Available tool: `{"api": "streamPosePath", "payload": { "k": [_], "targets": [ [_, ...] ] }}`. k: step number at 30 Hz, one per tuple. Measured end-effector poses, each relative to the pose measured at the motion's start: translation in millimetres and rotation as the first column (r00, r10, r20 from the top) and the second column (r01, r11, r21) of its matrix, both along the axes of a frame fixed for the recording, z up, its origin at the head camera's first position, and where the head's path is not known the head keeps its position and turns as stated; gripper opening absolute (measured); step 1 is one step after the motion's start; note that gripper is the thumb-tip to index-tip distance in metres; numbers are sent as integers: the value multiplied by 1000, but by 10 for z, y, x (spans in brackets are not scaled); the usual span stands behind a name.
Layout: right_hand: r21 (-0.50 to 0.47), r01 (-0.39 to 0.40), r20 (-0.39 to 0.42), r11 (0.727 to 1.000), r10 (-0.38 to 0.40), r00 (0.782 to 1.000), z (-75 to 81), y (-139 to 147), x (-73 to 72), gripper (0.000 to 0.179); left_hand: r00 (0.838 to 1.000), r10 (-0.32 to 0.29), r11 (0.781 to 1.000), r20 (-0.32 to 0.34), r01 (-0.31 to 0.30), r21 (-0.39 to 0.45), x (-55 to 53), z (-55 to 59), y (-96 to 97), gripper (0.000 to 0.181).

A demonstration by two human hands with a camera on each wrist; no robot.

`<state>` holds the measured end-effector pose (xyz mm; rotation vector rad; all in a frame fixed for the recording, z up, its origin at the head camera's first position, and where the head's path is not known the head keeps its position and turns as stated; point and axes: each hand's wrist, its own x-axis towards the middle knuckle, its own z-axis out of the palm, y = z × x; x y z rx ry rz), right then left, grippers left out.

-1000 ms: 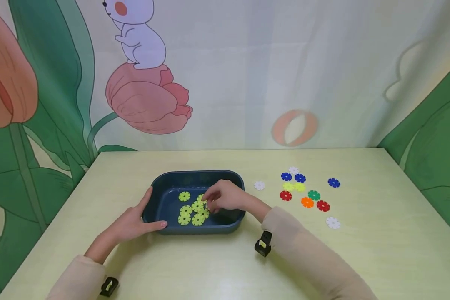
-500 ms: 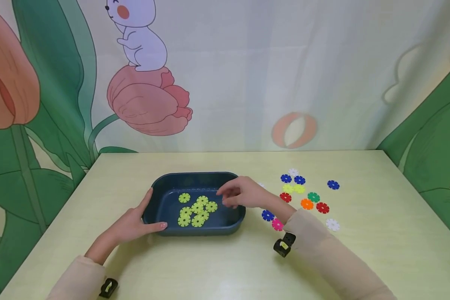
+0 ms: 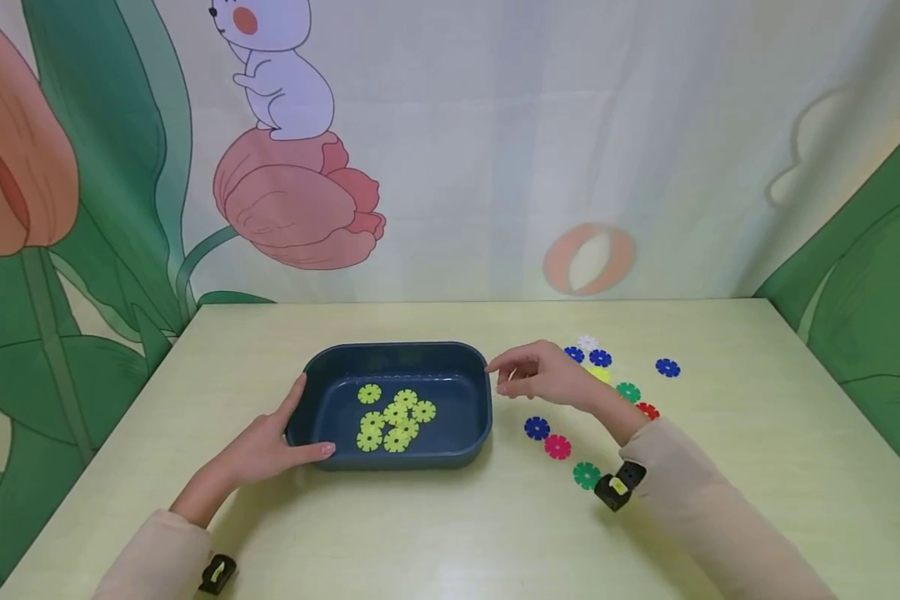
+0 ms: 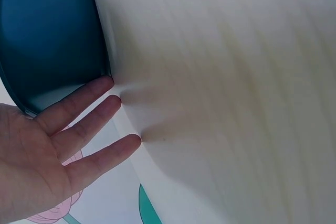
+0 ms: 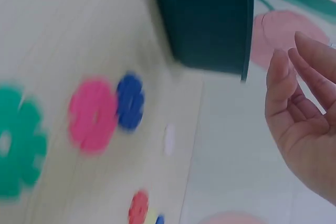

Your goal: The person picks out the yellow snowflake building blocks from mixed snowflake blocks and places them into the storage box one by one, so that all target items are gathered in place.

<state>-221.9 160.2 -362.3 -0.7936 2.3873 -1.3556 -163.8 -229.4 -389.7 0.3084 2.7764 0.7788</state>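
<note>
A dark blue tray (image 3: 450,460) stands on the table. Several yellow-green snowflake discs (image 3: 370,394) lie inside it, some overlapping. My left hand (image 3: 258,446) rests against the tray's left end, thumb over the near rim, other fingers along the outside. In the left wrist view these fingers (image 4: 89,132) are straight. Just outside the tray's right end, my right hand (image 3: 543,375) hovers with loosely bent fingers. Nothing shows between its thumb and fingers in the right wrist view. Below it lie a blue disc (image 3: 537,428), a pink disc (image 3: 557,447) and a green disc (image 3: 587,476).
More discs lie right of the tray: a white disc (image 3: 587,342), blue discs (image 3: 667,367), a yellow disc (image 3: 600,374), a green disc (image 3: 628,392) and a red disc (image 3: 647,411), partly behind my right arm. A printed curtain (image 3: 450,167) hangs behind the table (image 3: 390,533).
My right hand has drawn back from the discs in the tray, moving right over its rim. The blue, pink and green discs near it have come into view. My left hand keeps its place.
</note>
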Motion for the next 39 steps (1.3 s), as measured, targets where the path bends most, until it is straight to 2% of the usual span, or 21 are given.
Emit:
{"api": "streamPosePath", "payload": {
  "k": [7, 16, 26, 35, 39],
  "targets": [
    [126, 131, -54, 983, -125, 991, -53, 323, -73, 31, 1000, 4, 1000, 1, -4, 1, -3, 23, 17, 111],
    [236, 237, -86, 942, -223, 971, -230, 663, -214, 36, 1000, 5, 1000, 4, -5, 0, 1, 5, -1, 111],
    [255, 246, 20, 935, -260, 966, -467, 986, -418, 35, 1000, 12, 1000, 13, -13, 8, 4, 19, 17, 110],
    [279, 237, 79, 930, -269, 960, -508, 1076, -461, 38, 1000, 16, 1000, 12, -16, 6, 6, 22, 18, 109],
    [309, 227, 68, 924, -259, 963, -504, 1080, -483, 36, 1000, 20, 1000, 15, -20, 5, 1, 29, 19, 109]
  ]
}}
